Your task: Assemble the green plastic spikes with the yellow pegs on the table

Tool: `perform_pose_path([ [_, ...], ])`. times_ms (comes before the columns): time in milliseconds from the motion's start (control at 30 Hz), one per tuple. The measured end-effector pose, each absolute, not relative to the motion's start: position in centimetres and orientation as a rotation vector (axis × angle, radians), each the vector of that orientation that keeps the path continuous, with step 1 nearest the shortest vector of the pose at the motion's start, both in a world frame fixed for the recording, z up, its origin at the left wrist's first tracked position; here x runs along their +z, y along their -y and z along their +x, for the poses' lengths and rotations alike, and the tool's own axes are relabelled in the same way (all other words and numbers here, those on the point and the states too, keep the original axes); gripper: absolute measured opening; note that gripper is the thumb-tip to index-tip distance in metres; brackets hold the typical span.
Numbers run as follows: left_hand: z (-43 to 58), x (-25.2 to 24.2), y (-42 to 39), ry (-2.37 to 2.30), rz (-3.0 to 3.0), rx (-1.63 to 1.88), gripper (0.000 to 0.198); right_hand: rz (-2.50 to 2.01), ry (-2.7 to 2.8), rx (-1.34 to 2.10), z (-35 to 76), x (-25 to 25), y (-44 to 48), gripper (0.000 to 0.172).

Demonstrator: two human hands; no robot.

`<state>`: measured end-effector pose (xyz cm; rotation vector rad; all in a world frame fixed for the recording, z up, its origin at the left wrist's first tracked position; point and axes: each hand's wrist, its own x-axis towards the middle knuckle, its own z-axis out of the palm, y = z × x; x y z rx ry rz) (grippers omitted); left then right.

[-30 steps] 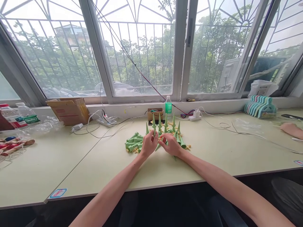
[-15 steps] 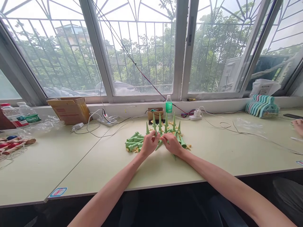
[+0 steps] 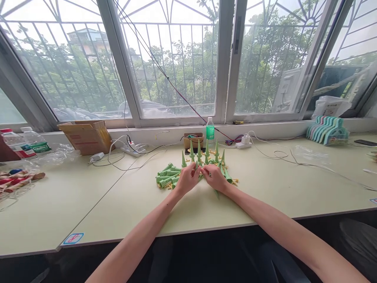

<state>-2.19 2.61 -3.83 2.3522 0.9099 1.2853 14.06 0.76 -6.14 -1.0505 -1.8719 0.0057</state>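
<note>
Toppling risk: upright green spikes [image 3: 216, 151]
Left hand [image 3: 187, 180] pinches a green piece [image 3: 196, 165] just before them; right hand [image 3: 215, 177] curls alongside, hold indeterminable; a slipped pinch could knock them over

This looks like a workshop: a long worktable [image 3: 126, 196] with a marked label [image 3: 73, 238] lower left, heaped green plastic parts [image 3: 166, 181] at centre.

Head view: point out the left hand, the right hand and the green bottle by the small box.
Left hand [image 3: 187, 180], head view: back of the hand.
Right hand [image 3: 215, 178], head view: back of the hand.
Green bottle [image 3: 210, 132], head view: middle of its body.
</note>
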Motion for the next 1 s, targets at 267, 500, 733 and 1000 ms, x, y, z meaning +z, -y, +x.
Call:
perform_pose_path([
  [267,-2.21,-3.94,-2.82,-0.934,2.363,1.298,0.028,-1.057,1.856,0.088,14.19,-5.63,-0.20,0.015],
  [500,-2.31,-3.93,-2.90,-0.928,2.369,1.312,0.027,-1.009,1.882,0.105,14.12,-5.42,0.04,0.016],
  [733,-2.33,-3.83,-3.00,-0.918,2.327,1.349,0.028,-0.945,1.918,0.091,14.33,-5.86,-0.35,0.020],
  [1000,-2.21,-3.73,-2.86,-0.927,2.315,1.347,0.031,-0.989,1.923,0.087,14.45,-6.19,-0.58,0.016],
])
